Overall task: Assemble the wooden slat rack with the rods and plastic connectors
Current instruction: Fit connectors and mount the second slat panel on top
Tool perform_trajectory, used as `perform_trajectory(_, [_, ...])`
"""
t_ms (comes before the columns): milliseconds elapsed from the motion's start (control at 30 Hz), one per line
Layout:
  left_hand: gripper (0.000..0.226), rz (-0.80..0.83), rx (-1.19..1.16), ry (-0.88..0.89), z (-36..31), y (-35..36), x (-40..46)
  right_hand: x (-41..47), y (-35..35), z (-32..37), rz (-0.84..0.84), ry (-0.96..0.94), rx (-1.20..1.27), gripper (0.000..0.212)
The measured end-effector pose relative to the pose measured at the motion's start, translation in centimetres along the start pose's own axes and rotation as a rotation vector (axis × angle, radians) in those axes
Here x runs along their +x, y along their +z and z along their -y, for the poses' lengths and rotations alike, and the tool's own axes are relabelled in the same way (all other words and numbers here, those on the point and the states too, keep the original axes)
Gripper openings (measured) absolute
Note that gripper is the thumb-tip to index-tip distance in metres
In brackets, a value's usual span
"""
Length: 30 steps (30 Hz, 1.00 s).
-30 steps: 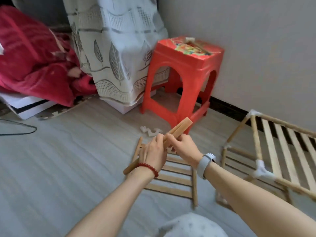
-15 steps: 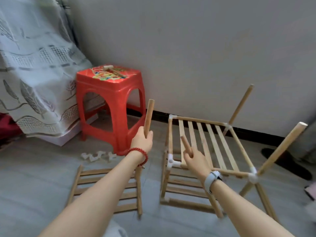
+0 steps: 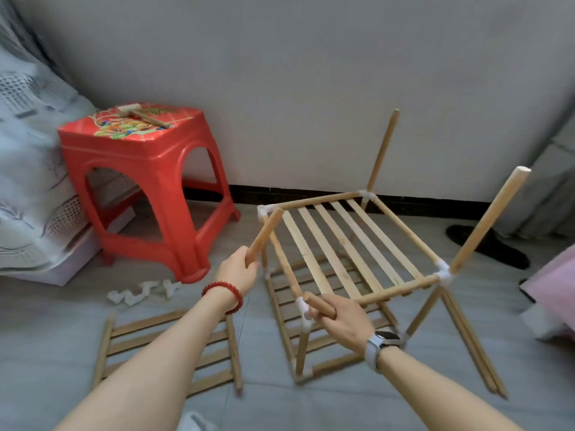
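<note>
I take the half-built rack [image 3: 351, 244] as my landmark: round wooden rods joined at the corners by white plastic connectors [image 3: 443, 273], with a shelf of flat pale slats on top and a second slatted level beneath it near the floor. Two bare rods rise from its far and right corners, tilted outward, and more rods lean against its right side.

My left hand [image 3: 238, 272] is curled round the lower end of a rod [image 3: 264, 236], whose upper tip slants up beside the rack's far-left connector; I cannot tell whether it touches. My right hand [image 3: 343, 321] grips a second rod [image 3: 319, 304] just at the near-left corner connector, the rod end poking out above the fingers.

Left of the rack a loose slat panel [image 3: 168, 349] lies flat on the grey floor [image 3: 46, 337], partly under my left forearm. Beyond it, spare white connectors [image 3: 143, 292] are scattered at the foot of a glossy red plastic stool [image 3: 149, 188], which carries a small wooden mallet [image 3: 141, 115] on its printed seat. A patterned grey cloth [image 3: 31, 181] drapes further left of the stool. Behind the rack runs a plain wall with a dark skirting; right of the rack lies a dark slipper [image 3: 491, 247], then something pink at the frame's edge. Open floor remains in front of the rack, between my arms.
</note>
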<state>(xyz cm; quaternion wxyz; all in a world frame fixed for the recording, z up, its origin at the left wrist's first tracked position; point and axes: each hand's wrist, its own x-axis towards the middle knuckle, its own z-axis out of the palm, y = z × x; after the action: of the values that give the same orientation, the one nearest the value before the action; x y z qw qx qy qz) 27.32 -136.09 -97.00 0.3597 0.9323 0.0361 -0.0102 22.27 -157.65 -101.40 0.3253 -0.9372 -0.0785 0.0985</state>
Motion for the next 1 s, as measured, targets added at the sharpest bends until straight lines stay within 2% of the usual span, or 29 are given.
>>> perform_trajectory(67, [0.011, 0.093, 0.084, 0.093, -1.2, 1.7, -0.2, -1.0, -1.6, -1.7, 0.012, 0.048, 0.003, 0.02])
perform_trajectory(167, [0.01, 0.19, 0.263, 0.275, -3.4, 4.2, -0.9, -2.8, -4.2, -4.4, 0.0, 0.152, -0.121, 0.026])
perform_trajectory(267, [0.029, 0.265, 0.424, 0.413, -4.7, 6.8, -1.2, -4.5, -6.4, -6.9, -0.02, 0.215, -0.274, 0.028])
perform_trajectory(367, [0.035, 0.296, 0.596, 0.549, -5.5, 9.6, -0.6, -6.2, -8.5, -8.7, -0.044, 0.19, -0.315, 0.022])
perform_trajectory(433, [0.037, 0.285, 0.652, 0.59, -6.2, 10.6, -0.5, -6.9, -9.0, -9.6, -0.02, 0.156, -0.286, 0.008])
perform_trajectory(500, [0.032, 0.279, 0.686, 0.612, -6.9, 11.5, -0.8, -7.3, -9.1, -10.8, 0.017, 0.143, -0.268, 0.018])
perform_trajectory(600, [0.024, 0.286, 0.703, 0.61, -7.3, 11.9, -1.1, -7.1, -9.5, -11.3, 0.015, 0.126, -0.219, 0.017])
perform_trajectory(800, [0.028, 0.369, 0.6, 0.554, -7.3, 12.2, -1.7, -6.1, -10.8, -11.4, -0.006, 0.126, -0.291, 0.017])
perform_trajectory(867, [0.023, 0.39, 0.557, 0.532, -7.4, 12.4, -1.9, -5.7, -11.6, -11.3, -0.147, 0.133, -0.262, 0.021])
perform_trajectory(900, [0.017, 0.387, 0.538, 0.526, -7.4, 12.5, -2.0, -5.7, -12.3, -10.8, -0.275, 0.162, -0.164, 0.022])
perform_trajectory(1000, [0.009, 0.365, 0.515, 0.509, -7.6, 12.7, -2.0, -5.6, -15.0, -8.6, -0.723, 0.249, 0.322, 0.027])
